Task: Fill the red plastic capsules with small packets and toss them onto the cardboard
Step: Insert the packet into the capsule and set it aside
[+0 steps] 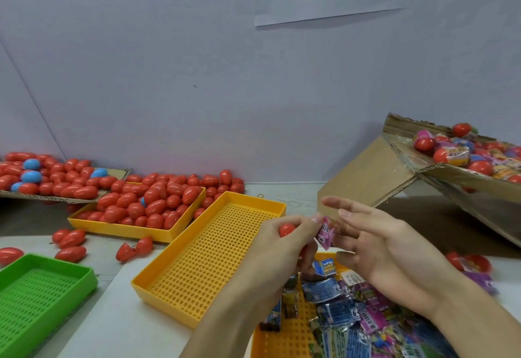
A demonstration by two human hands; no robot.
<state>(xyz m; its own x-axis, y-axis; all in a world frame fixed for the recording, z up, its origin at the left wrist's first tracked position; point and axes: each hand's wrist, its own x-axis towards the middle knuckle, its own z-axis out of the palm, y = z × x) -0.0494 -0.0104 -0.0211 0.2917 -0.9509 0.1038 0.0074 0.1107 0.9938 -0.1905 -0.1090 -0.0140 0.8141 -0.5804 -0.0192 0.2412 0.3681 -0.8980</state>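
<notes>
My left hand (282, 240) grips a red plastic capsule (287, 229) above the near edge of an empty yellow tray (214, 256). A small pink packet (324, 234) sits between both hands at the capsule's mouth, pinched by my left fingertips and touched by the thumb and a finger of my right hand (377, 245). The other right fingers are spread straight. Below the hands lies a yellow tray of several small packets (346, 309). A tilted cardboard box (375, 177) at the right carries filled capsules (479, 157).
A yellow tray heaped with red capsules (146, 205) stands at the left middle, with more on flat cardboard (50, 180) behind it. An empty green tray (36, 295) is at the near left. Loose capsules (70, 245) lie on the table. A white wall rises behind.
</notes>
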